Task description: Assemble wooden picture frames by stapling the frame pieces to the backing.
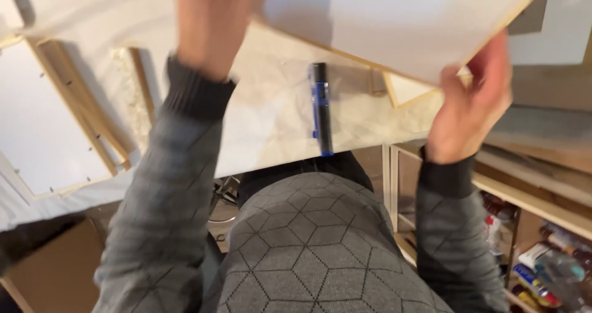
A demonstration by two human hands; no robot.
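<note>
Head view: both hands lift white wood-edged panel (394,23) above counter (271,115); right hand (472,106) fingers clamped on near edge, left hand (213,23) grip can't tell, blurred.

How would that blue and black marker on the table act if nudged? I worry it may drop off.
The marker looks round-bodied, so it would probably roll sideways. It lies with one end at the table edge, so a push toward the person may tip it off. It seems light and stiff. Both hands hold the white board above it.

Grey quilted sweater w/ dark hexagon stitch lines, plain darker ribbed cuffs on both sleeves, hands bare
</note>
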